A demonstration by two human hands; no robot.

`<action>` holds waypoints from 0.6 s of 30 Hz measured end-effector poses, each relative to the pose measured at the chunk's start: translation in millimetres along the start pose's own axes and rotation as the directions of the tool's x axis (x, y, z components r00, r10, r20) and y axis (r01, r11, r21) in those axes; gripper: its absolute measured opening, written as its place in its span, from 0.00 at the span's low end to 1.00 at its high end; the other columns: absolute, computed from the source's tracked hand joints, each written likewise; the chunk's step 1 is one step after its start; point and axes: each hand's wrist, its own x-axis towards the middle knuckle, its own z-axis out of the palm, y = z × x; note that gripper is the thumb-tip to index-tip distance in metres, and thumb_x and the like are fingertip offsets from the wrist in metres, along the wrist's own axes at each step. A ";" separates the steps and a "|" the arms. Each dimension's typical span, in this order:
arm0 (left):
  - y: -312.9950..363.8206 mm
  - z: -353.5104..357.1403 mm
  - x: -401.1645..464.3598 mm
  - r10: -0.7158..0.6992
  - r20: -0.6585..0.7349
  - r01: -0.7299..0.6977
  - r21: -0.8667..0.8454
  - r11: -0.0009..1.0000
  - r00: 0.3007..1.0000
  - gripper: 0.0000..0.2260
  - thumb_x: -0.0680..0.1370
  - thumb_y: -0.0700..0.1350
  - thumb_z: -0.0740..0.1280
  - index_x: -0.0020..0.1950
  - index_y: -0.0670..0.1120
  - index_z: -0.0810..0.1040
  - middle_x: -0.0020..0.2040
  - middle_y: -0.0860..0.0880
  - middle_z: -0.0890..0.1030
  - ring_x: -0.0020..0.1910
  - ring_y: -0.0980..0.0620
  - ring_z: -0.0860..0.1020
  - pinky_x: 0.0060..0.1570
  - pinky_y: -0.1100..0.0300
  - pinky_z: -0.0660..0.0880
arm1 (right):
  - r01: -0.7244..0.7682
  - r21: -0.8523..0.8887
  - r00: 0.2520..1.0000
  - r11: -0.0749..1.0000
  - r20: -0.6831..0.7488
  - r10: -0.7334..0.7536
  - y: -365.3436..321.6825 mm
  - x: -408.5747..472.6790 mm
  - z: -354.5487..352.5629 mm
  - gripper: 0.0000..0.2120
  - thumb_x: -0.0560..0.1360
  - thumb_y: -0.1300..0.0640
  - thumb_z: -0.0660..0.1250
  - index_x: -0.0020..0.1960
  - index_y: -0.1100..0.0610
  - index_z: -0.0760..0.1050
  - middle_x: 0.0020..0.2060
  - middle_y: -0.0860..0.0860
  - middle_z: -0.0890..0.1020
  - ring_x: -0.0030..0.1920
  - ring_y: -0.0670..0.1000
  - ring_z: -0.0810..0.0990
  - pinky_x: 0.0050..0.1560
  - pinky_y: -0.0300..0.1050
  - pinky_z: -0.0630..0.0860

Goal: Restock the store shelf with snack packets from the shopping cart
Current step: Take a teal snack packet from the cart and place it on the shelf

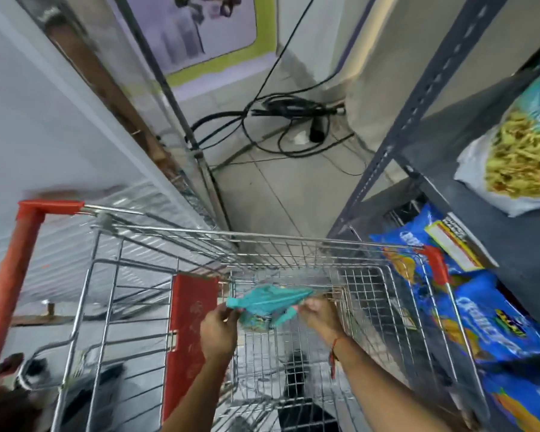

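Note:
A teal snack packet point(267, 302) is held inside the wire shopping cart point(293, 241), just above its mesh floor. My left hand point(219, 328) pinches the packet's left end and my right hand point(320, 314) grips its right end. The dark grey metal store shelf point(468, 194) stands on the right of the cart. On its upper board lies a pale packet of yellow noodle-like snack point(521, 157). Blue chip packets point(480, 310) fill the level below, right beside the cart's edge.
The cart has a red handle bar point(16, 266) on the left and a red flap point(190, 335) inside. Black cables point(290, 126) are tangled on the tiled floor ahead. A white wall panel point(44, 126) runs along the left.

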 end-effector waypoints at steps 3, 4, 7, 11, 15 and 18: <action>15.2 -7.0 -2.8 -0.046 -0.001 0.045 -0.115 0.992 0.999 0.08 0.73 0.46 0.71 0.45 0.41 0.84 0.40 0.43 0.84 0.40 0.48 0.79 0.41 0.55 0.73 | 0.051 0.002 0.996 0.999 -0.069 -0.051 -12.6 -18.5 -5.2 0.10 0.71 0.60 0.72 0.34 0.48 0.79 0.34 0.47 0.83 0.35 0.42 0.80 0.39 0.38 0.78; 20.6 -8.7 -5.4 -0.054 0.004 0.054 -0.167 0.984 0.999 0.09 0.72 0.46 0.71 0.44 0.40 0.83 0.39 0.43 0.83 0.40 0.48 0.78 0.41 0.54 0.73 | 0.067 -0.005 0.994 0.998 -0.090 -0.067 -16.7 -24.4 -9.4 0.13 0.71 0.61 0.72 0.31 0.48 0.78 0.30 0.43 0.81 0.32 0.37 0.78 0.36 0.33 0.75; 40.4 -9.8 -19.8 -0.004 0.036 0.014 -0.294 0.956 0.999 0.10 0.72 0.45 0.72 0.39 0.37 0.81 0.36 0.43 0.80 0.37 0.48 0.75 0.39 0.54 0.71 | 0.108 -0.028 0.979 0.994 -0.173 -0.111 -26.7 -49.8 -32.0 0.15 0.71 0.60 0.72 0.27 0.48 0.77 0.24 0.39 0.80 0.29 0.36 0.75 0.34 0.37 0.75; 90.8 -13.1 -49.4 0.213 0.135 -0.140 -0.417 0.898 0.968 0.12 0.75 0.42 0.68 0.32 0.43 0.73 0.32 0.47 0.72 0.35 0.52 0.68 0.34 0.57 0.65 | 0.192 -0.096 0.907 0.977 -0.363 -0.214 -49.1 -103.8 -69.7 0.15 0.71 0.58 0.71 0.27 0.52 0.73 0.27 0.49 0.78 0.34 0.48 0.74 0.37 0.47 0.71; 148.0 -32.9 -88.6 0.418 0.169 -0.291 -0.493 0.820 0.892 0.12 0.75 0.46 0.67 0.32 0.46 0.73 0.33 0.48 0.75 0.35 0.52 0.71 0.37 0.55 0.67 | 0.246 -0.192 0.775 0.950 -0.550 -0.311 -80.6 -174.7 -108.2 0.18 0.72 0.56 0.70 0.28 0.61 0.69 0.26 0.58 0.73 0.31 0.53 0.70 0.36 0.49 0.67; 189.9 -50.1 -114.1 0.607 0.169 -0.454 -0.518 0.725 0.776 0.17 0.74 0.55 0.65 0.36 0.42 0.76 0.36 0.46 0.82 0.35 0.53 0.75 0.37 0.54 0.72 | 0.265 -0.259 0.649 0.929 -0.665 -0.370 -109.5 -236.3 -134.0 0.18 0.73 0.56 0.69 0.30 0.64 0.70 0.27 0.62 0.73 0.31 0.50 0.69 0.34 0.51 0.67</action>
